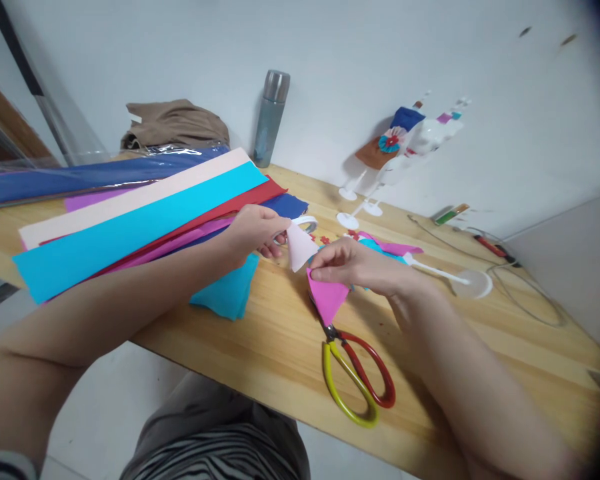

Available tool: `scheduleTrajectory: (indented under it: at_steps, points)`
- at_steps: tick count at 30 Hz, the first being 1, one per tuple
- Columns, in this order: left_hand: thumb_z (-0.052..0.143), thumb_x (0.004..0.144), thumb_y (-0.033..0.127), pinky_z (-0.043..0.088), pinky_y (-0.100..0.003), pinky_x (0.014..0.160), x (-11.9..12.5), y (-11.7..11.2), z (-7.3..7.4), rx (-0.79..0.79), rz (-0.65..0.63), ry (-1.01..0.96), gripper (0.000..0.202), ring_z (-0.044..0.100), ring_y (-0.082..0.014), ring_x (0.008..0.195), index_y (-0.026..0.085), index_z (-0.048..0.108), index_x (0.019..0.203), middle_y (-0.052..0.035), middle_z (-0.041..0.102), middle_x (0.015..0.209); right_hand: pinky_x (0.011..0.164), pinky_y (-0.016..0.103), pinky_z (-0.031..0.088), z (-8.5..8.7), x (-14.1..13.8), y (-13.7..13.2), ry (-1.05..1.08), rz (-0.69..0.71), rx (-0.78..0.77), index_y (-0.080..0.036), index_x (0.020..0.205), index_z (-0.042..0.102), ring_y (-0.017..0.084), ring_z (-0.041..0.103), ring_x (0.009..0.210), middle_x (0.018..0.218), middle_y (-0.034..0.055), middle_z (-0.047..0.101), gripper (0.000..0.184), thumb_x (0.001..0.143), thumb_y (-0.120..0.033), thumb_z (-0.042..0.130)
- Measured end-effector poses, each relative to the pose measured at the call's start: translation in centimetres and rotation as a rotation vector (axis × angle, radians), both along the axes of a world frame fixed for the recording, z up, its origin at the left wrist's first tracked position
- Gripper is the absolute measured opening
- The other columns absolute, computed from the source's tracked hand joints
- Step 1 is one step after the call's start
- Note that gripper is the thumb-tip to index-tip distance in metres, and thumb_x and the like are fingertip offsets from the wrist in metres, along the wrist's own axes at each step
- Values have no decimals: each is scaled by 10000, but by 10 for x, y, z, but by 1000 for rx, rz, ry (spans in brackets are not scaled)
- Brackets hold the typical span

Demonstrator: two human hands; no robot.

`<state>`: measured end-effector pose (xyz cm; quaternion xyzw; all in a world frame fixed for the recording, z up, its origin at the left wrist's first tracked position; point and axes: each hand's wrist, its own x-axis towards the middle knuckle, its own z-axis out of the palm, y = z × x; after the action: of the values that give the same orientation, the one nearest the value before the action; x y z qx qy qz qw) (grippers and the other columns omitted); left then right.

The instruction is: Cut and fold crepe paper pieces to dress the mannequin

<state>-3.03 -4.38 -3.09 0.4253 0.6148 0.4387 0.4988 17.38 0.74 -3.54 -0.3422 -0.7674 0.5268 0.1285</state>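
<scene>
Between thumb and fingers, my left hand (263,230) pinches a pale pink triangle of crepe paper (300,248). My right hand (345,263) is closed on a bright pink triangle of crepe paper (329,298), its point hanging down. The two pieces are close together above the wooden table. Just under the bright pink piece lies a pair of scissors (357,377) with one yellow and one red handle; the piece covers part of the blades. A folded turquoise piece of paper (229,291) rests below my left wrist. Behind my left hand, a white roll of tape (307,223) is partly hidden.
Long crepe paper strips (150,213) in turquoise, pale pink, red and blue spread across the left. A grey bottle (271,120) and brown cloth (177,125) stand along the wall. White stands with paper decorations (391,141) are at the back right, near a cable (505,287).
</scene>
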Motion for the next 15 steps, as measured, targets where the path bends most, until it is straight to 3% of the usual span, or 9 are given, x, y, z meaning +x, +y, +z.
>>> scheduleTrajectory:
  at_steps: [3,10,15]
  points:
    - [634,860,135,396,-201,431,-1,1,-2,-1,-4,-26,279,573,-72,420,144,587,584,7,638,593,560,254,460,-3,0,3,-135,146,-30,-228,784,814,129,592,611,700,-9,731,171,664,-343,856]
    - [610,911,144,392,-188,435,-1,0,-5,-11,-7,-51,325,566,-66,404,143,588,587,13,613,540,701,308,542,-7,-4,2,-56,48,4,-213,850,773,193,690,763,858,47,783,306,633,-391,895]
    - [614,927,147,386,-181,410,2,-2,-2,-11,14,-77,344,551,-58,383,147,583,585,29,603,540,619,305,518,-13,-21,-9,133,-96,-77,-233,772,734,178,649,669,768,41,752,351,633,-505,908]
